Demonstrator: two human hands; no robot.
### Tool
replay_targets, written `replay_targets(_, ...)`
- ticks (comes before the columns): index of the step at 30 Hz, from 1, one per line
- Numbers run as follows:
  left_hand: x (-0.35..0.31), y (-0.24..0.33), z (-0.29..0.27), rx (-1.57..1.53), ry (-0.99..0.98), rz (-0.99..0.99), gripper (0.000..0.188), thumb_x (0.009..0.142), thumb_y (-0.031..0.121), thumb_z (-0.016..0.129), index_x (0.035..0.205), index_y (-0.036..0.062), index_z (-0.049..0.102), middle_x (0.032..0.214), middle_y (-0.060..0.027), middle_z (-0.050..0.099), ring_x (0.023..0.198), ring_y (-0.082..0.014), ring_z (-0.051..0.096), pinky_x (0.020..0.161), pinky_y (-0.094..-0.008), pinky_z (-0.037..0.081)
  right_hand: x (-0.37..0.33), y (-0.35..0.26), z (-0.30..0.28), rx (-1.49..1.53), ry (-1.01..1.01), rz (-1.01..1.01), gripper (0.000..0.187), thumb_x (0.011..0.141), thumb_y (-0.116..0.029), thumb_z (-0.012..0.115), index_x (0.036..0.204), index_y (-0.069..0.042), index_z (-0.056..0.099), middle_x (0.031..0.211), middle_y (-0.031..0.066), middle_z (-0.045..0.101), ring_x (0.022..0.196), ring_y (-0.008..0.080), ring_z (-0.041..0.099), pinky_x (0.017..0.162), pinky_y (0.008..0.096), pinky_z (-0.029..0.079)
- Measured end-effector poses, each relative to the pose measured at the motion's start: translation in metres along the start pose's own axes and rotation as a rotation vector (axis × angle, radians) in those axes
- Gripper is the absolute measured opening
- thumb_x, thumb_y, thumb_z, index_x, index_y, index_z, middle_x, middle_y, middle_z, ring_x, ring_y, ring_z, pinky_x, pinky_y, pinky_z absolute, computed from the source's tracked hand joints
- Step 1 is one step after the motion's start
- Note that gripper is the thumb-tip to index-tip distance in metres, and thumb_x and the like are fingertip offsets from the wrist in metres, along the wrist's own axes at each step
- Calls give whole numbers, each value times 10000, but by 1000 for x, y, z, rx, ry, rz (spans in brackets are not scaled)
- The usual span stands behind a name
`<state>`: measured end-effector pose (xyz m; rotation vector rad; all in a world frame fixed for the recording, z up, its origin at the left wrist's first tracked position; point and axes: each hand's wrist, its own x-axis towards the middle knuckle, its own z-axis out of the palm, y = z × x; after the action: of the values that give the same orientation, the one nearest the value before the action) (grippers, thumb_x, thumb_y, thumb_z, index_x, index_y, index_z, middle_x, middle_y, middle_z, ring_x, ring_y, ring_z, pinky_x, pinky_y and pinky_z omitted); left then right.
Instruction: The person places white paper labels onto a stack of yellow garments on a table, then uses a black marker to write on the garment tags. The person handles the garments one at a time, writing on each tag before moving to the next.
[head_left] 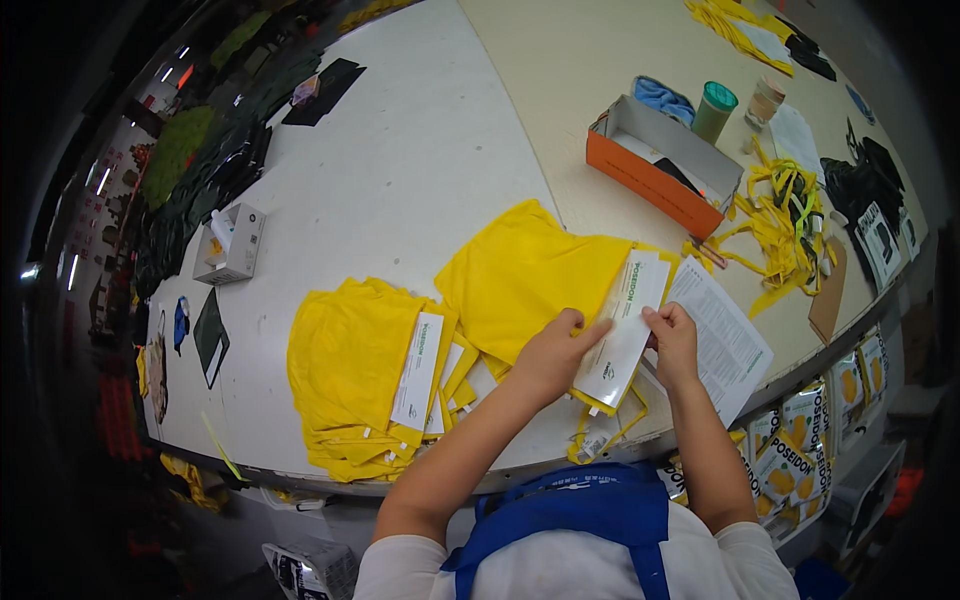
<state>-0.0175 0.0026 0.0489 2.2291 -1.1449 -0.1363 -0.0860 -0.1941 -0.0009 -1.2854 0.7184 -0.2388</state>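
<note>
Right grip (674,345) pinches glossy oblong card (617,350); left grip (558,350), closure unclear; yellow cloth (545,275) beneath.

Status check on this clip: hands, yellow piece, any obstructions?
Left hand and right hand both on white card. Card lies across yellow fabric, right end. Printed sheet beside right hand; nothing visibly blocking.

We see a broad counter (400,150), partly white, partly beige, and bright strip lights (103,181) shining in the dark far left.
</note>
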Motion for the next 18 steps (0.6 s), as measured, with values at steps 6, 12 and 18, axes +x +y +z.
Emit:
replay_targets(6, 1, -4, 13, 265, -198, 274, 296, 778, 105, 571, 1069, 126, 624, 1215, -154, 486, 839, -271, 587, 657, -363, 522, 9, -18, -23, -357, 41, -256, 140, 910, -148, 568, 833, -36, 538, 698, 93, 597, 607, 197, 572, 571, 315, 458)
replay_targets(12, 32, 15, 26, 290, -73, 240, 195, 763, 131, 577, 945, 67, 605, 1118, -126, 514, 792, -258, 572, 617, -360, 519, 16, -3, -81, -857, 399, -622, 129, 923, -135, 532, 892, -10, 524, 739, 187, 593, 667, 304, 593, 635, 366, 464)
replay_targets(18, 41, 65, -8, 255, 41, 276, 455, 802, 177, 552, 1254, 202, 507, 1059, -115, 521, 803, -244, 583, 620, -346, 522, -46, -76, -21, -444, 59, -516, 60, 915, -39, 512, 931, 7, 547, 741, 67, 640, 652, 80, 556, 600, 246, 448)
